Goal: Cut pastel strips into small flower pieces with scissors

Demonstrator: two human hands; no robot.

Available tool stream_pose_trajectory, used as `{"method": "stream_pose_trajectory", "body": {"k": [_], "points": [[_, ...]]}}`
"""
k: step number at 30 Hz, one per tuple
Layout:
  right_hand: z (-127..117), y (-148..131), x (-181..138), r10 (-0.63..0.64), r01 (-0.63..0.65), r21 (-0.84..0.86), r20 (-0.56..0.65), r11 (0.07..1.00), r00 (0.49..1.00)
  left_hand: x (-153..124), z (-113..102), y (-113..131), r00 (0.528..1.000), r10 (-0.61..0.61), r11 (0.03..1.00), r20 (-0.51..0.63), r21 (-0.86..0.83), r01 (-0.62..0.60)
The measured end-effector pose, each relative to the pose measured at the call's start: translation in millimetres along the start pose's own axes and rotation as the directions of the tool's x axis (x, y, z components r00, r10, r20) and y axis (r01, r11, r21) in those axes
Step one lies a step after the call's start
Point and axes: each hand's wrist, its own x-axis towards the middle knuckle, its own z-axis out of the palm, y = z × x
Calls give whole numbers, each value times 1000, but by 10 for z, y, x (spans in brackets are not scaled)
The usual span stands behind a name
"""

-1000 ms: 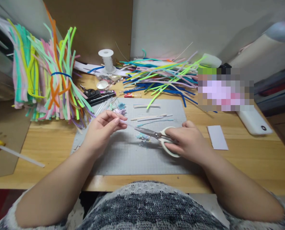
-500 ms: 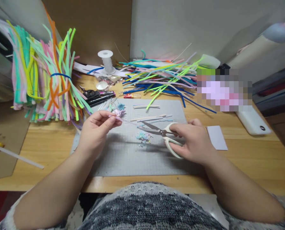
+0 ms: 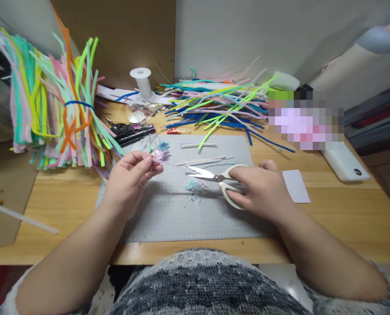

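Over the grey cutting mat (image 3: 168,218), my left hand (image 3: 129,177) pinches a thin pale lilac pipe cleaner (image 3: 158,162) between thumb and fingers. My right hand (image 3: 263,188) has its fingers through the white handles of a pair of scissors (image 3: 217,178), blades slightly parted and aimed left, apart from the pipe cleaner. Below the blades lies a small pile of pastel fluff clippings (image 3: 195,187). Just beyond my left fingers are a lilac fluffy piece (image 3: 161,154) and a blue one (image 3: 163,146). Thin stripped stems (image 3: 201,161) lie on the mat past the blades.
A large bundle of pipe cleaners (image 3: 50,105) stands at left, and a loose heap (image 3: 217,100) lies at the back. Near them are a white spool (image 3: 141,83), black scissors (image 3: 121,129) and a small red-labelled tube (image 3: 178,131). White paper (image 3: 296,186) and a white device (image 3: 346,162) lie right.
The scissors have tilted, so the upper blade now catches the light, and the blades have shifted slightly left. My left hand still pinches the pipe cleaner. The view has shifted a little.
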Motion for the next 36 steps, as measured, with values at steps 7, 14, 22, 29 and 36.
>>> {"method": "stream_pose_trajectory", "body": {"k": [7,14,22,29,36], "points": [[-1,-10,-5,-8,8,25,-6,1000,1000,15,9,12,996,-86,994,38,-66,89],[6,5,-6,-33,30,79,29,996,999,23,6,6,989,-131,986,61,-91,136],[19,9,-5,-64,60,124,30,991,998,30,21,18,987,-159,973,31,-166,162],[32,16,-11,-83,81,115,12,990,996,41,10,-3,980,-197,958,40,-206,200],[51,25,-15,-105,104,121,-2,987,994,41,7,-15,977,-213,954,18,-210,212]]}}
